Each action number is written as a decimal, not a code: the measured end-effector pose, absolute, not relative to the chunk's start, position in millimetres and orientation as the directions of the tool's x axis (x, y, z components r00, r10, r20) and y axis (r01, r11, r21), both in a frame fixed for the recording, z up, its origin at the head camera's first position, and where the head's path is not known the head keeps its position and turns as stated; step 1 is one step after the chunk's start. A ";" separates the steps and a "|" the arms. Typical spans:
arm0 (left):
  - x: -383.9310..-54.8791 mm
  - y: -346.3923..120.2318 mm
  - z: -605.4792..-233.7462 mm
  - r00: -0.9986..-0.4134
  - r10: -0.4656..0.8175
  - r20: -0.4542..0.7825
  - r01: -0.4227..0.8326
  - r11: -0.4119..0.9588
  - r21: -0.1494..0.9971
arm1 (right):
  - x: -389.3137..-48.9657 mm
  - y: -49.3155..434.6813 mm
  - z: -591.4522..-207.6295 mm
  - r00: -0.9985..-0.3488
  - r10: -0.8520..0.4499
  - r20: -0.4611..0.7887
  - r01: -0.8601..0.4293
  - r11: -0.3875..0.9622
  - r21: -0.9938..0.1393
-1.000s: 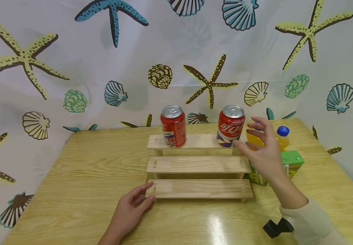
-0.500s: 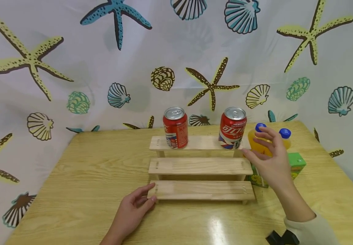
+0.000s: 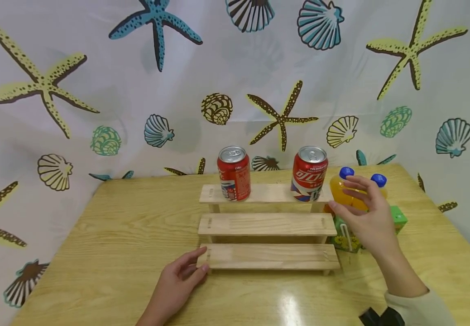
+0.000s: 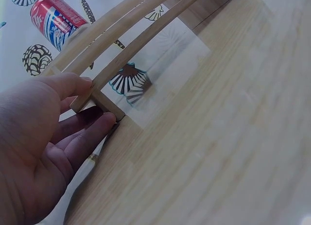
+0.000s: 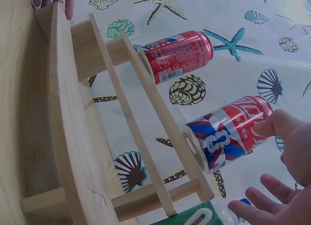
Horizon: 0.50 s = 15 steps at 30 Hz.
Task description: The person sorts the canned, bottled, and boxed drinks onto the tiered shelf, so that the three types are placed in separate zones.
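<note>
A wood-grain table [image 3: 129, 244] is seen nearest, with the left end of a wooden rack's [image 3: 267, 224] lowest step gripped between the thumb and fingers of the left hand [image 3: 174, 287]. Well apart from it, the right hand [image 3: 371, 222] is raised beside the rack's right end, its thumb and fingers parted and loosely bent (the right can is overlapped by the thumb in the right wrist view, yet a gap is shown from the head). Behind that hand, green cartons [image 3: 344, 240] are partly hidden, and orange bottles [image 3: 337, 192] with blue caps are set farther back. On the rack's top step, a left can [image 3: 234, 176] and a right can [image 3: 309, 176], both red, are stood upright, well apart. Beyond, a white cloth [image 3: 239, 59] is printed with starfish and shells.
</note>
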<state>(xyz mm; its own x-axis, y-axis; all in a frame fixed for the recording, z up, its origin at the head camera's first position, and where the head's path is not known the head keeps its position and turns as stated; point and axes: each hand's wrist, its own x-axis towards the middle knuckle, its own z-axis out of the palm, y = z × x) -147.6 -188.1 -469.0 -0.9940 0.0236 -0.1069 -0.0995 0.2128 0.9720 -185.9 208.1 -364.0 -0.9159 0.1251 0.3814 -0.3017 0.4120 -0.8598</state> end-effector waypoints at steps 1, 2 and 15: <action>-147.1 -188.1 -468.9 -0.994 0.024 -0.103 -0.095 0.215 0.972 | -186.3 209.7 -364.1 -0.915 0.115 0.386 -0.309 0.416 -0.855; -146.7 -188.1 -468.9 -0.995 0.025 -0.100 -0.092 0.216 0.972 | -186.8 211.5 -364.0 -0.913 0.105 0.394 -0.318 0.420 -0.850; -145.3 -189.2 -469.8 -0.994 0.028 -0.105 -0.096 0.227 0.969 | -189.4 238.7 -358.2 -0.922 0.064 0.382 -0.313 0.460 -0.831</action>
